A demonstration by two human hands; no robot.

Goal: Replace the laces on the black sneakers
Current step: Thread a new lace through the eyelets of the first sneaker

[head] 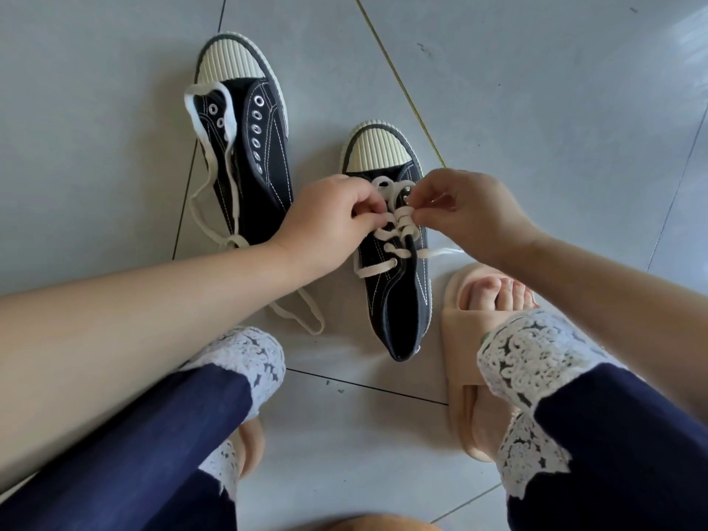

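Observation:
Two black canvas sneakers with cream ribbed toe caps lie on the tiled floor. The right sneaker [398,300] carries a cream lace [390,224] crossed through its eyelets. My left hand [329,220] pinches that lace on the left side of the eyelet rows. My right hand [463,208] pinches it on the right side, fingers curled. The left sneaker [253,147] stands farther away with bare eyelets. A loose cream lace [214,116] is draped over its tongue and trails down across the floor toward my left arm.
My feet are in beige slides: the right one [475,377] sits just right of the laced sneaker's heel, the left one [249,442] shows under my left knee. Navy trousers with white lace cuffs [536,362] fill the bottom. Grey floor tiles [536,90] surround everything.

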